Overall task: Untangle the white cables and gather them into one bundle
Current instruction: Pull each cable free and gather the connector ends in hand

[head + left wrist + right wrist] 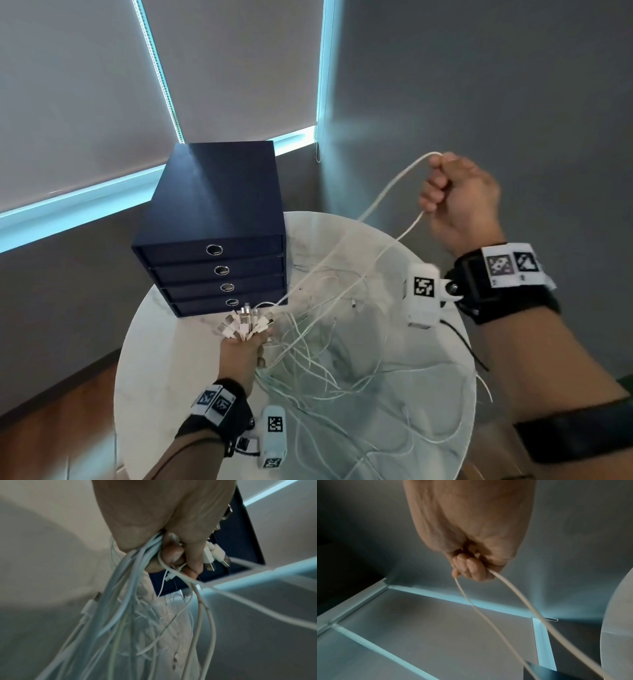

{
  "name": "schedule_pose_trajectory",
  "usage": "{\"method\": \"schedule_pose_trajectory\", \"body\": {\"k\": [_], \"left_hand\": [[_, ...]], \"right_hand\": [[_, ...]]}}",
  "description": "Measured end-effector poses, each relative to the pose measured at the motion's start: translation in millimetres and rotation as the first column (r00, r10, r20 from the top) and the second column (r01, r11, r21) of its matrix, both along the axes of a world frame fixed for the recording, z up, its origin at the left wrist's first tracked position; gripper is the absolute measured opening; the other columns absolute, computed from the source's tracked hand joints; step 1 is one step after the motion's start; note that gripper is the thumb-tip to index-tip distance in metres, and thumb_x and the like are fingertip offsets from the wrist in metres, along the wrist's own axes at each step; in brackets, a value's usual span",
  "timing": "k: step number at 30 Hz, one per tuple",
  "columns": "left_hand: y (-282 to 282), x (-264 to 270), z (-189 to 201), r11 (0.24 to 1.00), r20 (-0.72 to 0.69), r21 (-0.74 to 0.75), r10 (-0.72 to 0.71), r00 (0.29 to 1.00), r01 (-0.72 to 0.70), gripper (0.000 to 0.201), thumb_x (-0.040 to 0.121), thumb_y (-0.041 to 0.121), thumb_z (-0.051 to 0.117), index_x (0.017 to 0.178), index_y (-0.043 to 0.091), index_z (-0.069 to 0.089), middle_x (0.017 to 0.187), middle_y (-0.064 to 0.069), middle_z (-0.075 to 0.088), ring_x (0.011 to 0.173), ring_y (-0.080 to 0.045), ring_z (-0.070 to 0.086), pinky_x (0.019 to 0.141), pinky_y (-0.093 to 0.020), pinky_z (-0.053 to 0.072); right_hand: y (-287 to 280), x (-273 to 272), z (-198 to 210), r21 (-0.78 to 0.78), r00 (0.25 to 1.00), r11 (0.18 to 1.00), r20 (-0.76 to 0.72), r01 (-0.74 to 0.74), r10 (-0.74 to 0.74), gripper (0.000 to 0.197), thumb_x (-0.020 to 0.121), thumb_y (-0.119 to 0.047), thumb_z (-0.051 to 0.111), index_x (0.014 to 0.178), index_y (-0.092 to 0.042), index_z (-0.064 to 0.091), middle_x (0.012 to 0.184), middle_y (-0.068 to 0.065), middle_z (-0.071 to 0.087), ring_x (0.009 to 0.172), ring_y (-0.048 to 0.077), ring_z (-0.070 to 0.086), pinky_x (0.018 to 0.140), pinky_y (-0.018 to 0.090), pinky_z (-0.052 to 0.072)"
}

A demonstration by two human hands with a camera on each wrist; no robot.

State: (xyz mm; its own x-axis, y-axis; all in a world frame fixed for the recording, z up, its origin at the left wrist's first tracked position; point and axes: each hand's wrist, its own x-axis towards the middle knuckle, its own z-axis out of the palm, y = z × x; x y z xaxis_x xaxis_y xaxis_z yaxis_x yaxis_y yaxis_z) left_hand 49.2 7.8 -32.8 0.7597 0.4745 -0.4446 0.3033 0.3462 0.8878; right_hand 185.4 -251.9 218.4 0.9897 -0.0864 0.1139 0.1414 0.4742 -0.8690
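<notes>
Cables (342, 383) sprawl loose over the round table (164, 377), lower centre. Left hand (245, 353) fists their plug ends (246, 323), likely as the bundle's anchor. Upper right, right hand (459, 195) pinches one strand (387, 192) high, seemingly drawing it free. Behind stands a navy drawer box (212, 219). No readable writing; wrist tags (510, 265) carry only coded squares.

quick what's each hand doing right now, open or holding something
Left hand: closed, gripping the bunch of white cables just below their plugs.
Right hand: closed around a loop of one white cable, raised above the table.
</notes>
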Motion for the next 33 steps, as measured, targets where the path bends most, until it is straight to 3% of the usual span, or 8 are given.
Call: {"method": "schedule_pose_trajectory", "body": {"k": [4, 8, 12, 14, 18, 22, 29, 33], "left_hand": [[1, 10, 10, 0.997, 0.081, -0.071, -0.005, 0.997, 0.010, 0.016, 0.080, 0.007, 0.079, 0.090, -0.005, 0.072, 0.081, -0.015, 0.049, 0.045, -0.012, 0.031, 0.040, -0.022, 0.030], [-4, 15, 23, 0.984, 0.151, -0.162, -0.054, 0.987, 0.078, 0.016, 0.088, 0.008, 0.072, 0.075, 0.009, 0.080, 0.092, -0.014, 0.055, 0.044, -0.009, 0.024, 0.040, -0.021, 0.023], [-15, 19, 41, 0.987, 0.160, -0.087, -0.119, 0.980, 0.134, 0.008, 0.087, 0.005, 0.072, 0.082, 0.005, 0.078, 0.081, -0.016, 0.064, 0.040, -0.007, 0.026, 0.039, -0.019, 0.022], [-22, 22, 49, 0.986, 0.155, -0.032, -0.158, 0.975, 0.165, 0.006, 0.089, 0.003, 0.069, 0.090, -0.001, 0.072, 0.060, 0.000, 0.066, 0.038, -0.005, 0.027, 0.038, -0.018, 0.023], [-34, 28, 58, 0.976, 0.171, 0.027, -0.217, 0.961, 0.216, 0.003, 0.087, 0.006, 0.072, 0.087, 0.006, 0.070, 0.069, -0.006, 0.071, 0.040, -0.007, 0.030, 0.041, -0.019, 0.023], [-32, 26, 61, 0.975, 0.166, 0.002, -0.220, 0.961, 0.223, 0.003, 0.087, 0.007, 0.072, 0.088, 0.006, 0.070, 0.077, -0.012, 0.072, 0.040, -0.008, 0.029, 0.041, -0.019, 0.023], [-17, 21, 48, 0.975, 0.129, -0.139, -0.156, 0.979, 0.173, 0.010, 0.092, 0.003, 0.064, 0.088, 0.006, 0.073, 0.061, -0.006, 0.055, 0.039, -0.007, 0.026, 0.039, -0.017, 0.019], [-14, 21, 50, 0.974, 0.195, -0.198, -0.071, 0.978, 0.110, 0.021, 0.097, 0.024, 0.062, 0.086, 0.010, 0.072, 0.053, 0.003, 0.032, 0.043, -0.008, 0.024, 0.038, -0.019, 0.021]], "right_hand": [[-24, 18, -20, 0.049, 0.950, 0.965, -0.193, 0.259, -0.246, 0.033, 0.100, -0.011, 0.033, 0.073, -0.015, 0.052, 0.049, -0.006, 0.034, 0.040, 0.009, 0.027, 0.041, 0.020, 0.025], [-43, 18, -65, -0.495, 0.846, 0.833, -0.307, 0.248, -0.435, 0.030, 0.093, -0.010, 0.051, 0.064, -0.015, 0.058, 0.047, -0.003, 0.045, 0.035, 0.010, 0.039, 0.040, 0.019, 0.035], [-44, 8, -123, -0.988, 0.914, 0.131, -0.129, -0.084, -0.385, 0.024, 0.086, -0.012, 0.057, 0.108, -0.013, 0.067, 0.107, 0.018, 0.063, 0.103, 0.030, 0.061, 0.091, 0.037, 0.046], [-22, -5, -135, -0.999, 0.992, -0.023, -0.044, -0.047, -0.120, 0.049, 0.089, -0.019, 0.062, 0.136, -0.018, 0.052, 0.138, 0.012, 0.049, 0.130, 0.032, 0.044, 0.110, 0.038, 0.033], [41, -38, -144, -0.980, 0.867, 0.070, -0.131, -0.187, 0.480, 0.039, 0.094, -0.030, 0.060, 0.133, -0.026, 0.056, 0.136, -0.004, 0.057, 0.127, 0.011, 0.048, 0.110, 0.030, 0.035], [63, -41, -131, -0.944, 0.833, 0.138, -0.190, -0.301, 0.520, 0.021, 0.097, -0.023, 0.052, 0.087, -0.018, 0.069, 0.065, -0.024, 0.065, 0.062, -0.007, 0.058, 0.067, 0.017, 0.043], [16, -2, -104, -0.884, 0.990, 0.461, -0.012, -0.077, 0.141, 0.023, 0.098, -0.013, 0.051, 0.084, -0.011, 0.070, 0.051, -0.023, 0.055, 0.048, -0.004, 0.049, 0.058, 0.022, 0.039], [-48, 23, -103, -0.871, 0.941, 0.452, 0.032, 0.192, -0.338, 0.025, 0.095, -0.006, 0.049, 0.103, -0.005, 0.073, 0.092, 0.011, 0.071, 0.075, 0.015, 0.059, 0.073, 0.031, 0.044]]}}
